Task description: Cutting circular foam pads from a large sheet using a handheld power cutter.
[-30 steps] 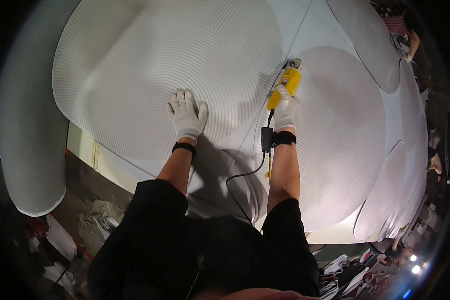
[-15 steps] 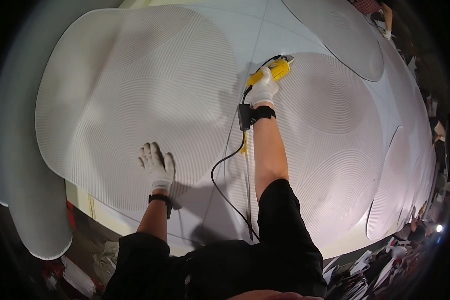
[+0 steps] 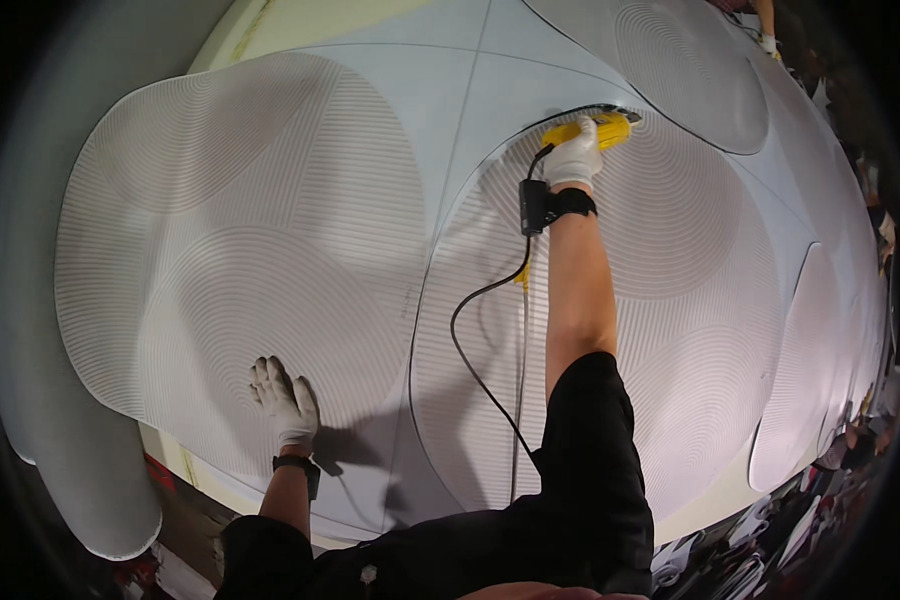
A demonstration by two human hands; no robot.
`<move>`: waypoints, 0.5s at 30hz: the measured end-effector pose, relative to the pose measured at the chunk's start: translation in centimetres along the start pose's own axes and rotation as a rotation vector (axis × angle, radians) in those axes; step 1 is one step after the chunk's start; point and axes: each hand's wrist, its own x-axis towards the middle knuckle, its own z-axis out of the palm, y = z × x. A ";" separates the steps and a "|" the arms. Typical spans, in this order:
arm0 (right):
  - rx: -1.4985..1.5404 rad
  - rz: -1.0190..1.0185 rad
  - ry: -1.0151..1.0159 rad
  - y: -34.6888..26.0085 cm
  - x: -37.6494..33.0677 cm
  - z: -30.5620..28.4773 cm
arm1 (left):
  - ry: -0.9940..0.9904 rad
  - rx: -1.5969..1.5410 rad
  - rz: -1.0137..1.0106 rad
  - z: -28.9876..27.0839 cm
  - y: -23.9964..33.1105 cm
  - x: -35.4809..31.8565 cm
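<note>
My right hand (image 3: 574, 160), in a white glove, grips a yellow corded electric cutter (image 3: 562, 133) at the far edge of a rounded grey-white ribbed piece (image 3: 590, 380). The tool's head lies at that edge, and its blade is too small to make out. A dark curved line runs along the piece's outline behind the tool. My left hand (image 3: 288, 405), also gloved, lies open and flat on another ribbed piece (image 3: 360, 190) to the left. The black cord (image 3: 457, 330) loops down from the cutter beside my right forearm.
Smooth pale grey material (image 3: 510, 85) lies between the ribbed pieces. A big grey roll (image 3: 75, 440) lines the left side. More rounded pieces (image 3: 660, 60) lie at the far right. Scraps (image 3: 740, 550) are heaped at lower right. A co-worker's gloved hand (image 3: 769, 44) shows at top right.
My right hand has carried the cutter rightward along the piece's far edge, and more of the dark outline shows behind it. My left hand remains flat on the left piece. The view has shifted.
</note>
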 end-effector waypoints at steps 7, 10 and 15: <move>-0.057 -0.054 -0.034 1.6 2.0 -1.2 | 0.004 0.026 0.004 1.9 -6.4 0.2; -0.065 -0.075 -0.085 1.3 2.9 -0.6 | 0.011 0.027 0.010 2.1 -7.1 1.6; 0.052 -0.230 -0.239 2.2 4.8 -3.4 | 0.009 0.058 0.041 2.8 -9.1 1.5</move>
